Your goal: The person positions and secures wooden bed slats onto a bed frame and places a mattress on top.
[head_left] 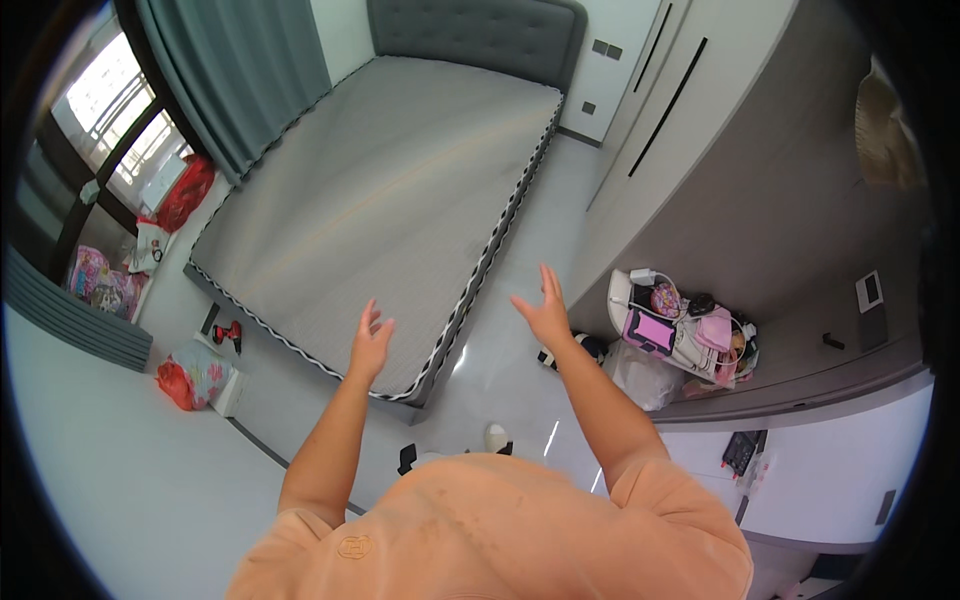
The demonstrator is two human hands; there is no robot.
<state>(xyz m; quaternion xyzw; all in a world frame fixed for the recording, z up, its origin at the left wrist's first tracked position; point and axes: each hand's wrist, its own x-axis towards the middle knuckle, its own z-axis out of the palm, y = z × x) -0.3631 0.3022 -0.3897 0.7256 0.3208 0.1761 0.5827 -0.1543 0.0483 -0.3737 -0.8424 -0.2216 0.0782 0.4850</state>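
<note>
Both of my arms reach forward with nothing held. My left hand [371, 343] is raised with its fingers apart, over the near corner of a large grey mattress [370, 200] as seen from above. My right hand [543, 308] is also open, thumb and fingers spread, above the floor [500, 350] to the right of the bed. The mattress is bare, with a black-and-white braided edge, and lies against a padded dark grey headboard [475, 38]. Neither hand appears to touch anything.
Right of me, a small table [620, 300] carries a pink-and-black tablet [650, 331], cables and pink cloth; a clear plastic bag [645, 375] sits beside it. Tall wardrobe doors [670, 100] stand beyond. On the left are a red drill [228, 333], a filled bag [205, 375] and teal curtains [235, 80].
</note>
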